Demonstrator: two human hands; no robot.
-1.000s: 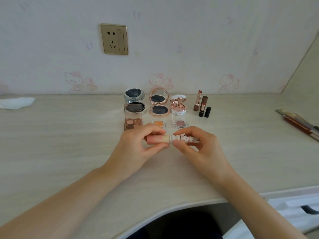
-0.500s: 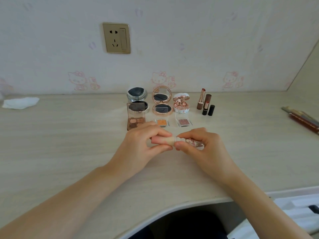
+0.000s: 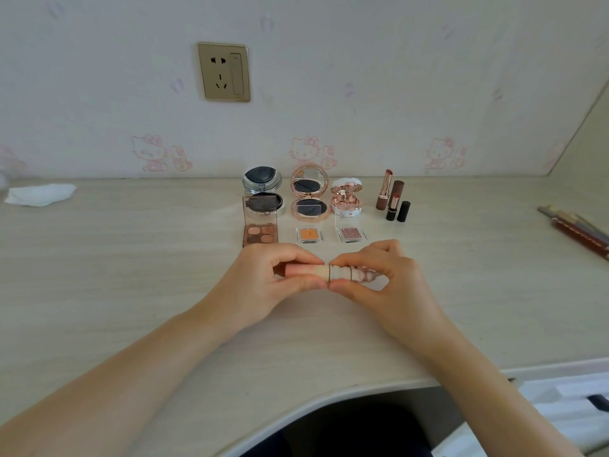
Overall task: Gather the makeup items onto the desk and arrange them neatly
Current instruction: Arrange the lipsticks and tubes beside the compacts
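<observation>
Pale wood-grain desk running beneath cartoon-cat wallpaper with a gold wall socket, left hand and right hand pinching a pink lipstick tube just above the desk, open compacts sitting in rows behind, crumpled tissue lying far left.

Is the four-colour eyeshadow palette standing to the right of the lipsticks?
No, the eyeshadow palette lies at the left end of the row, the lipsticks at the right.

Back of desk blocked at centre by a cluster of open compacts, small palettes and upright lipsticks. Left of cluster, bare surface is seen up to a tissue by the wall. Right edge is occupied by brushes; open desk between.
</observation>
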